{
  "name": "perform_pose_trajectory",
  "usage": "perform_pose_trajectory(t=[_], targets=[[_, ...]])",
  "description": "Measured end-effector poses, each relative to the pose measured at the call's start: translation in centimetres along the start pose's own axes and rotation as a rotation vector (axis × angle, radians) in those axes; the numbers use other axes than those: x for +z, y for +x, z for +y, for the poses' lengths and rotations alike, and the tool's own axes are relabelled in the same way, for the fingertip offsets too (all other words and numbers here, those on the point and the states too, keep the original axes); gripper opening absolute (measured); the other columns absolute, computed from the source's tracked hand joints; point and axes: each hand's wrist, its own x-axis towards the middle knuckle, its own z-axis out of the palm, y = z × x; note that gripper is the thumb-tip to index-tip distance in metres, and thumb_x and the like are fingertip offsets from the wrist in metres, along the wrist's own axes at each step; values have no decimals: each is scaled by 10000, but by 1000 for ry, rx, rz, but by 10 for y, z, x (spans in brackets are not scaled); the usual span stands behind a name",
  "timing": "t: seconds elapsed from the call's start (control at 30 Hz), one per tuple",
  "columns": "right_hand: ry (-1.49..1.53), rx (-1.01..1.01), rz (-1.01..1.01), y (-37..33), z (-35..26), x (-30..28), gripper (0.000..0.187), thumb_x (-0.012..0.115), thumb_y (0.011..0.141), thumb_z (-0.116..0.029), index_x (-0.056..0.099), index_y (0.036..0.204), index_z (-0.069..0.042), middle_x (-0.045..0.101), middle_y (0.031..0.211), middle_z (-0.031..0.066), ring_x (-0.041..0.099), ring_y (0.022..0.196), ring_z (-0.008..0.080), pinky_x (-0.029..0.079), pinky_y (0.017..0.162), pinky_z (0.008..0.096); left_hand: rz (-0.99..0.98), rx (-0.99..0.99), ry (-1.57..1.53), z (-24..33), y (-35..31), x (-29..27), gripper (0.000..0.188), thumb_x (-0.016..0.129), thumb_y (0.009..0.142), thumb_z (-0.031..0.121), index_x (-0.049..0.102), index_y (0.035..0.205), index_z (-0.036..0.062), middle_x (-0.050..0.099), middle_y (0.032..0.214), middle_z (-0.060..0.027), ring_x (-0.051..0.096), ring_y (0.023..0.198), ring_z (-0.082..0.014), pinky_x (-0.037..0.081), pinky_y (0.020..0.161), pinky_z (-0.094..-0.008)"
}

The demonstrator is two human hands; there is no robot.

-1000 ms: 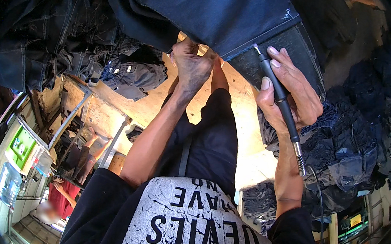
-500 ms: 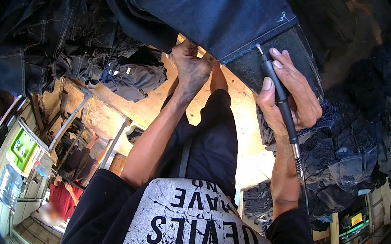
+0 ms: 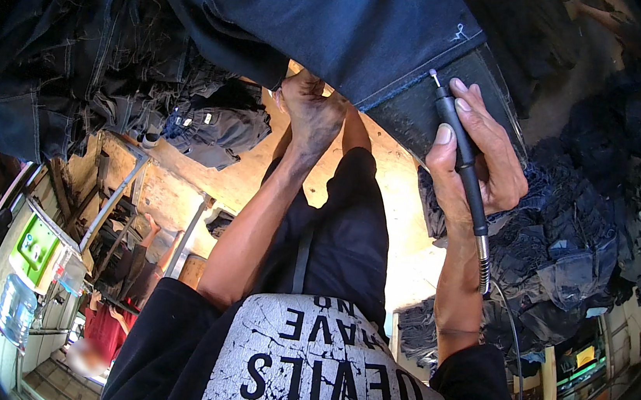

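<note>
My right hand [image 3: 485, 155] is closed round a black rotary tool handpiece [image 3: 462, 148] with a thin metal shank and a small rounded tip. The tip is near the hem edge of dark blue denim trousers [image 3: 331, 21], where the leg opening meets a dark flat board [image 3: 415, 112]. Whether it touches the cloth I cannot tell. My left hand [image 3: 310, 113] is closed at the near edge of the denim, gripping its cloth, with the fingertips partly hidden. A loose white thread hangs on the cloth near the hem.
Dark garments are piled at the right [image 3: 565, 249] and draped at the left [image 3: 78, 57]. A thin cable [image 3: 515, 322] trails from the handpiece past my right arm. At the lower left are a person in red [image 3: 102, 329], metal rails and a water bottle [image 3: 15, 308].
The handpiece tip has moved slightly right and up along the hem edge with my right hand. Its cable now bows out to the right. My left hand has hardly moved.
</note>
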Motion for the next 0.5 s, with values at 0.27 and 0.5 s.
perform_pose_trajectory(t=[0.27,0.5], targets=[[-40,24,11,-1,1,0,285,749,885,-68,763,1159,10,794,1161,241,767,1142,411,593,1043,579,18,53,-12,-9,3,-1,212,739,921,-92,770,1119,-23,776,1124,-26,670,1014,-119,499,894,-282],[-50,54,56,-2,-1,2,269,745,898,-62,760,1156,12,793,1170,242,762,1153,414,587,1055,561,-14,72,-117,3,2,6,228,749,889,-88,769,1102,-7,765,1133,-22,666,1024,-125,497,919,-298]])
